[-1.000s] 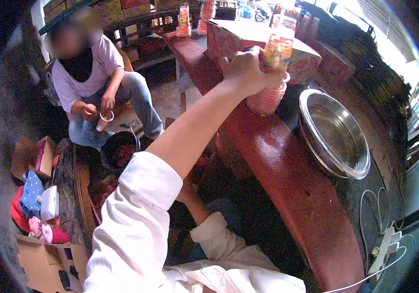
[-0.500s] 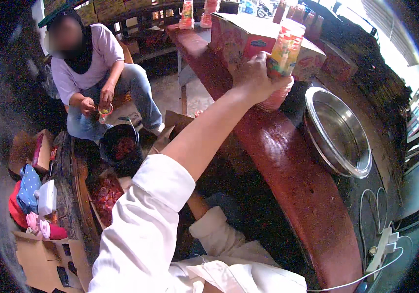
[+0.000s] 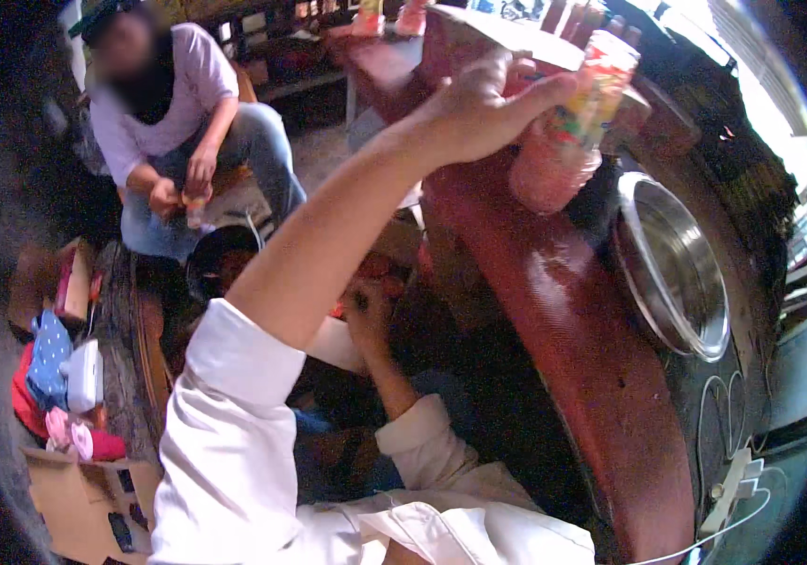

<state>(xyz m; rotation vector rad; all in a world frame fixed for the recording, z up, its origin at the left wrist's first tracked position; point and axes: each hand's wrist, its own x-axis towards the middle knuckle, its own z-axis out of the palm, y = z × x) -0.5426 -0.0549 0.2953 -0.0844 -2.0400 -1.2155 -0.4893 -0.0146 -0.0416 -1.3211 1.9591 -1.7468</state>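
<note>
A tall clear plastic jar (image 3: 581, 118) with pink-red contents and a colourful label stands on the dark red bench (image 3: 554, 311). My left hand (image 3: 479, 108) is just left of it, fingers apart, the thumb stretched out towards the label. The fingers are no longer wrapped round the jar. Lower down, under my left forearm, my right hand (image 3: 372, 311) is in shadow beside something red. Its fingers are too dark to make out, so what it holds, if anything, does not show. A pale flap (image 3: 336, 345) lies close to that hand.
Behind the jar stands a carton (image 3: 460, 47). A wide steel basin (image 3: 672, 268) sits right of the bench, with a power strip (image 3: 733, 490) and cables below. Across from me a seated person (image 3: 177, 122) handles a small item above a dark bucket (image 3: 220, 259). An open cardboard box (image 3: 93, 504) is lower left.
My left hand has loosened from the jar and drawn slightly left. My right hand, hidden before, now shows beneath the left forearm. The whole view has shifted a little.
</note>
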